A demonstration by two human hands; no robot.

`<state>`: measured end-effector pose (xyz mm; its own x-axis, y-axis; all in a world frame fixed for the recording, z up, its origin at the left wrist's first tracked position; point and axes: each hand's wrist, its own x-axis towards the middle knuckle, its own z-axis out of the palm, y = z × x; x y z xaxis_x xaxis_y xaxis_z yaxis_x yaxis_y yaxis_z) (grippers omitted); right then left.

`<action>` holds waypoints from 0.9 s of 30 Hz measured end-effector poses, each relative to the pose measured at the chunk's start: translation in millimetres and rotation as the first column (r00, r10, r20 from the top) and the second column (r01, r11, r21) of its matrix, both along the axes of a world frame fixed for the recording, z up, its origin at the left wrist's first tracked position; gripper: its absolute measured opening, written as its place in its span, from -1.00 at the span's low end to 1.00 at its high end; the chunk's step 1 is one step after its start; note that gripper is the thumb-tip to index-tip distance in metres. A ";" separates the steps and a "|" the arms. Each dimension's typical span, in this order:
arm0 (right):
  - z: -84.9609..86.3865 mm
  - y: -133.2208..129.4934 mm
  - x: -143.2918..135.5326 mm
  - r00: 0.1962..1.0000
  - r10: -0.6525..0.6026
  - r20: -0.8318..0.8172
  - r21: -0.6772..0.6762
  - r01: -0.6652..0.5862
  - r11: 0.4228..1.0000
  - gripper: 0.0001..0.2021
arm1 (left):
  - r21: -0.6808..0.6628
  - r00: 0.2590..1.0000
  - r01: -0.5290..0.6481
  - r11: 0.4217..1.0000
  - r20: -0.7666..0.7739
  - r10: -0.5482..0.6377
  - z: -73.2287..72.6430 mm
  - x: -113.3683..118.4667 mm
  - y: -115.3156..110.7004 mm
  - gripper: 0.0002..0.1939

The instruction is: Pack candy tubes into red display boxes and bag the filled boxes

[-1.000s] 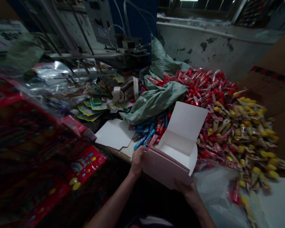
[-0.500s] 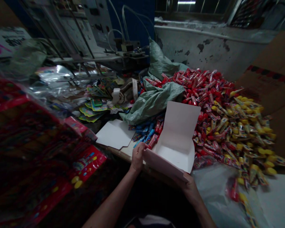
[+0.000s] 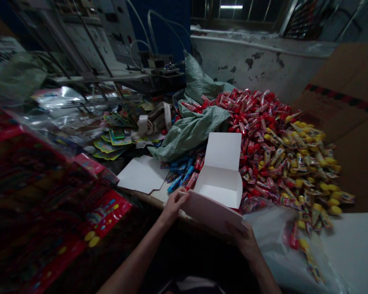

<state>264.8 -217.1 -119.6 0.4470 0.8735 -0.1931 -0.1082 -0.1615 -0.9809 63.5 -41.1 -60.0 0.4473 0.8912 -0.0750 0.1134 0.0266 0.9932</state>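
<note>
A white cardboard box (image 3: 222, 188) with its lid raised stands at the table's front edge; no contents show in it. Along its near side is a pale cardboard panel (image 3: 210, 210), tilted towards me; whether it is joined to the box I cannot tell. My left hand (image 3: 173, 203) pinches the panel's left corner, thumb on top. My right hand (image 3: 243, 239) grips its lower right end, fingers partly in shadow. Blue tube-shaped packs (image 3: 184, 173) lie just beyond my left hand, with red ones beside them.
Red tube packs (image 3: 254, 118) and yellow-capped ones (image 3: 313, 163) form a big heap at right. Flat white cardboard (image 3: 144, 173) lies left of the box. Green sacking (image 3: 193, 130) sits behind. Red printed packaging (image 3: 110, 212) crowds the left; clear plastic (image 3: 272, 232) lies right.
The view has shifted slightly, so the scene sits further left. The raised lid looks more upright and squared to me. Both hands keep hold of the panel.
</note>
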 end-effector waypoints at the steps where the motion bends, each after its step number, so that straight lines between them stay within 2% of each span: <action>1: 4.9 -3.2 -1.3 0.998 0.001 -0.070 -0.022 -0.003 1.000 -0.56 | -0.090 0.996 0.093 0.992 0.000 -0.094 5.5 -5.9 0.1 -0.59; 3: 10.5 -10.3 -6.8 0.974 0.007 -0.226 -0.058 -0.021 0.998 -0.51 | -0.279 0.972 0.232 0.932 0.019 -0.236 13.0 -17.5 -1.6 -0.53; 5: 9.5 -18.0 -15.6 0.938 0.021 -0.346 -0.066 -0.047 0.997 -0.44 | -0.431 0.955 0.289 0.855 0.062 -0.292 12.0 -27.4 -6.2 -0.45; 8: -1.2 -29.2 -29.4 0.905 0.043 -0.423 -0.074 -0.082 0.994 -0.37 | -0.556 0.961 0.270 0.786 0.105 -0.256 -5.6 -37.8 -17.3 -0.44; 12: -18.3 -36.6 -30.1 0.896 0.060 -0.440 -0.133 -0.131 0.982 -0.38 | -0.594 0.977 0.210 0.777 0.096 -0.190 -38.1 -42.4 -32.1 -0.50; 14: -23.0 -32.9 -18.8 0.919 0.051 -0.391 -0.167 -0.126 0.978 -0.41 | -0.612 0.982 0.187 0.768 0.092 -0.166 -49.8 -40.7 -37.2 -0.50; 17: -25.0 -17.9 4.1 0.982 0.020 -0.190 -0.192 -0.057 0.980 -0.43 | -0.631 0.978 0.202 0.749 0.096 -0.183 -59.8 -34.6 -42.1 -0.51; 19: -24.2 -5.4 16.2 0.993 0.094 -0.065 -0.204 -0.105 0.973 -0.46 | -0.631 0.972 0.226 0.742 0.099 -0.211 -63.7 -29.6 -43.8 -0.51; 22: -23.6 10.9 25.6 0.951 0.298 0.081 -0.207 -0.276 0.938 -0.57 | -0.625 0.966 0.235 0.744 0.069 -0.248 -69.3 -23.3 -42.5 -0.52; 24: -26.1 19.5 29.2 0.919 0.337 0.203 -0.172 -0.305 0.937 -0.59 | -0.568 0.951 0.255 0.782 0.003 -0.308 -73.6 -19.8 -37.3 -0.52; 27: -36.8 30.0 34.8 0.910 0.267 0.316 -0.119 -0.241 0.963 -0.54 | -0.291 0.891 0.327 0.899 -0.223 -0.396 -79.9 -12.6 -21.3 -0.58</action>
